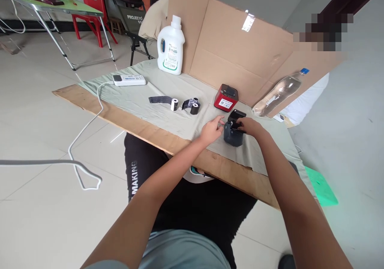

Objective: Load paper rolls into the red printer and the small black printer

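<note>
A small dark printer (233, 135) stands on the cloth with its lid (238, 115) raised. My right hand (250, 125) reaches over it from the right, fingers curled into the opening; whatever they pinch is hidden. Just left of the printer is my left hand (211, 130), its fingers apart and holding nothing. Behind the printer sits a red and black boxy device (226, 98) with a white label. Farther left lie a partly unwound dark ribbon roll with a white core (174, 104) and a second dark roll (195, 108), its strip curled behind it.
A cardboard screen (234, 49) rises along the table's back. Before it are a white detergent jug (171, 49) and a clear bottle (279, 95) leaning at the right. A white power strip (129, 80) and its cable lie left. The wooden table edge (156, 135) runs in front of me.
</note>
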Demonstrator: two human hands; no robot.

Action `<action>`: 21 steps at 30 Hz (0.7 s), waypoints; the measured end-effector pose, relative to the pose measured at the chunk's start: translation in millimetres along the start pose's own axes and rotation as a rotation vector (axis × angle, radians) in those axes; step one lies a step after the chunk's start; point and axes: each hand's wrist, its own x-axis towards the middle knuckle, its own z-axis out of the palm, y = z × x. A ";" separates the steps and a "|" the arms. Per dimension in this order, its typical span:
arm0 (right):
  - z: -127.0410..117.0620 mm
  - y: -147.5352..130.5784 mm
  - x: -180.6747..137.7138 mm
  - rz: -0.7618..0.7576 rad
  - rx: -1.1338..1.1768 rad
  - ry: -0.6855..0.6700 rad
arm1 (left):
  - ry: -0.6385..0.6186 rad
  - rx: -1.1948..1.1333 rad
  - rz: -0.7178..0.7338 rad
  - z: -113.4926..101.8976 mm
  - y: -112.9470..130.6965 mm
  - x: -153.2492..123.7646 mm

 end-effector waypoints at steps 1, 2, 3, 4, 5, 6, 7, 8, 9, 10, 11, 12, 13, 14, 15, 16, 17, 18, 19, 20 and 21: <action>-3.8 1.2 -2.2 0.002 0.001 0.012 | -0.002 0.001 -0.003 -0.2 0.2 -0.3; -8.2 2.5 -5.0 0.007 0.003 0.031 | -0.005 -0.001 -0.005 -0.1 0.3 -0.5; -13.0 3.7 -8.4 0.011 0.012 0.060 | -0.007 -0.007 -0.005 0.1 0.2 -0.3; -17.9 4.2 -12.4 0.009 0.027 0.100 | -0.006 -0.020 -0.004 0.5 0.0 0.1; -22.9 3.6 -16.9 -0.004 0.050 0.149 | -0.002 -0.042 -0.005 1.0 -0.3 0.9; -27.7 1.6 -22.0 -0.029 0.081 0.202 | 0.006 -0.074 -0.006 1.5 -0.6 1.8; -32.1 -1.9 -27.3 -0.066 0.116 0.254 | 0.016 -0.112 -0.010 1.9 -0.8 2.9; -36.1 -7.0 -32.8 -0.108 0.154 0.295 | 0.029 -0.156 -0.014 2.0 -1.0 4.0; -39.6 -13.4 -38.2 -0.145 0.189 0.322 | 0.042 -0.199 -0.019 1.9 -1.0 5.0; -42.7 -20.5 -43.2 -0.176 0.223 0.336 | 0.055 -0.238 -0.022 1.5 -0.9 5.8; -45.2 -27.7 -47.6 -0.200 0.255 0.346 | 0.067 -0.267 -0.022 0.9 -0.8 6.4; -47.2 -34.7 -51.3 -0.218 0.284 0.355 | 0.081 -0.286 -0.018 0.1 -0.6 6.9; -48.8 -40.8 -54.2 -0.235 0.310 0.368 | 0.098 -0.295 -0.008 -0.8 -0.4 7.3; -50.0 -45.8 -56.3 -0.254 0.337 0.386 | 0.116 -0.297 0.006 -1.8 -0.2 7.5; -51.0 -49.7 -57.7 -0.276 0.367 0.410 | 0.133 -0.295 0.023 -2.7 0.0 7.6; -51.9 -52.6 -58.6 -0.295 0.402 0.441 | 0.149 -0.295 0.040 -3.6 0.3 7.7; -52.9 -54.7 -59.3 -0.309 0.443 0.474 | 0.163 -0.300 0.058 -4.5 0.6 7.9; -54.1 -56.5 -59.9 -0.316 0.493 0.502 | 0.174 -0.311 0.074 -5.3 1.0 8.1; -55.5 -58.3 -60.6 -0.316 0.551 0.524 | 0.182 -0.329 0.086 -6.0 1.5 8.3; -56.9 -60.3 -61.5 -0.314 0.618 0.530 | 0.187 -0.354 0.094 -6.8 2.1 8.7; -58.2 -62.6 -62.5 -0.314 0.696 0.517 | 0.189 -0.383 0.098 -7.5 2.5 9.1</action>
